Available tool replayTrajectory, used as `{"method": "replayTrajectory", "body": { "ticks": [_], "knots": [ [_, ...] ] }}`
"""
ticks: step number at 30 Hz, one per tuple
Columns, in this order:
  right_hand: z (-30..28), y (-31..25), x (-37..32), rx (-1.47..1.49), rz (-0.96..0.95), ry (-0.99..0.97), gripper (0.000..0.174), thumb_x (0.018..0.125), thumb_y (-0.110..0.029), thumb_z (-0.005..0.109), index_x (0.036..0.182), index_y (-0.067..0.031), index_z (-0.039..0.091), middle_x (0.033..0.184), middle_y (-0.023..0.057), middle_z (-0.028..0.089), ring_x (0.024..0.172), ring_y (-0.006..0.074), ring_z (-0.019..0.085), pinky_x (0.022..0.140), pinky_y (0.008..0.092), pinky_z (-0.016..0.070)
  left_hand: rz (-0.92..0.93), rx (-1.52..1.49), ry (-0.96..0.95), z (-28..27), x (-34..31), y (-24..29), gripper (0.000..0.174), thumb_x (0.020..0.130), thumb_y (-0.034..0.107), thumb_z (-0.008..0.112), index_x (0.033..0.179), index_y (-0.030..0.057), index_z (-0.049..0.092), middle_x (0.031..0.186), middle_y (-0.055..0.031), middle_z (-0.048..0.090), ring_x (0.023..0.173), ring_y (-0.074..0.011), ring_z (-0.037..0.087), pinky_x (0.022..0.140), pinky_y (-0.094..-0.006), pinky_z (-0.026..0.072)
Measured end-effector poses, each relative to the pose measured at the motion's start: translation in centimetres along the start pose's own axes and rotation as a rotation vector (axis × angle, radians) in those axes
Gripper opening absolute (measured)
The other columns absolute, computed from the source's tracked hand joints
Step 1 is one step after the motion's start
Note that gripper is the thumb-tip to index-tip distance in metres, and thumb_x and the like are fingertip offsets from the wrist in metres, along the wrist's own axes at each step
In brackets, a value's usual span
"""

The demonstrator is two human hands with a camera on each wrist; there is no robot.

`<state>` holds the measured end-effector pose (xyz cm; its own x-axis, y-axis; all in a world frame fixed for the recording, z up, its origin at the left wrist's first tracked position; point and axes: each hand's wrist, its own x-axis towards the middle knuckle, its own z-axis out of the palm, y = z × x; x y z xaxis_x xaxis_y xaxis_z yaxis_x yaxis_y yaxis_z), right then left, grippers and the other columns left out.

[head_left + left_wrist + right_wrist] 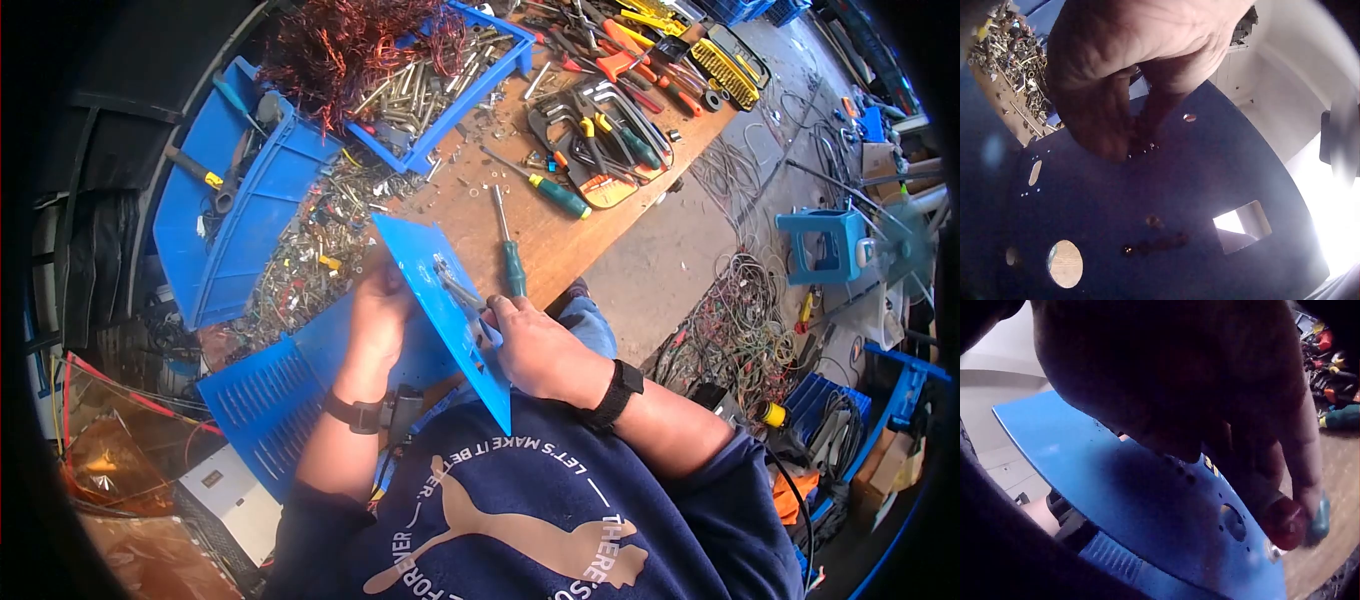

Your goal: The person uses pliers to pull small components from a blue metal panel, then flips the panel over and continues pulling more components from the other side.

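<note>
Steadying a blue panel (450, 315) at a slant, two hands work on opposite faces of it, just in front of the person's chest and near the worktop's (555, 250) near end. The right hand (545, 345) curls its fingers about a grey rod (462, 292) at the panel's face; the left hand (378, 310) bends its fingers against the other face, too dark to tell whether they pinch anything. Round, oblong and square holes pierce the panel. Beyond it, a green screwdriver (512, 265) lies on the worktop, and a yellow-and-green one (562, 196) lies nearer the right edge, beside a tool case (535, 122) with hex keys and pliers. Loose scrap (300, 255) covers the worktop's left part, next to a blue bin (243, 235). Towards the far edge, copper wire (345, 50) heaps over a blue tray (520, 55) of metal pieces. A slotted blue sheet (262, 405) lies below the left hand.
</note>
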<state>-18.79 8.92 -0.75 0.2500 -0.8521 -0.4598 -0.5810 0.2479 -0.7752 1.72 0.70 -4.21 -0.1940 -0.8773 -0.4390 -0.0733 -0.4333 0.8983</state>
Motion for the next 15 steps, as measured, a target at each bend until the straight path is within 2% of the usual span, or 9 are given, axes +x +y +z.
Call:
{"method": "replayTrajectory", "body": {
  "ticks": [3, 6, 15],
  "knots": [
    [0.5, 0.2, 0.3, -0.027, -0.011, 0.059, 0.032, 0.087, -0.015, 0.056, 0.114, 0.0007, 0.051, 0.107, 0.0245, 0.057, 0.104, 0.0389, 0.058, 0.092, 0.0425, 0.0456, 0.003, -0.011, 0.001, 0.1, 0.0, 0.0, 0.03, 0.085, 0.0, 0.059, 0.115, -0.0013, 0.058, 0.104, -0.0082, 0.066, 0.088, -0.0156, 0.064, 0.077, -0.0288, 0.0527],
    [-0.2, -0.7, 0.1, -0.062, 0.041, -0.003, 0.033, 0.087, -0.009, 0.049, 0.119, -0.0001, 0.052, 0.111, 0.0241, 0.055, 0.109, 0.0381, 0.056, 0.094, 0.0431, 0.045, -0.003, -0.011, 0.009, 0.4, -0.2, 0.5, 0.03, 0.085, -0.002, 0.059, 0.116, -0.0018, 0.057, 0.104, -0.0084, 0.066, 0.088, -0.0159, 0.064, 0.077, -0.0289, 0.053],
    [-0.3, -0.2, 0.3, -0.016, -0.039, 0.017, 0.036, 0.085, -0.012, 0.052, 0.119, 0.0015, 0.052, 0.107, 0.0248, 0.057, 0.105, 0.0387, 0.058, 0.093, 0.0428, 0.0452, 0.039, 0.107, 0.035, 0.9, -0.4, 1.2, 0.03, 0.083, -0.005, 0.061, 0.113, -0.0018, 0.06, 0.104, -0.008, 0.066, 0.089, -0.015, 0.063, 0.079, -0.0284, 0.0526]
  ]
}}
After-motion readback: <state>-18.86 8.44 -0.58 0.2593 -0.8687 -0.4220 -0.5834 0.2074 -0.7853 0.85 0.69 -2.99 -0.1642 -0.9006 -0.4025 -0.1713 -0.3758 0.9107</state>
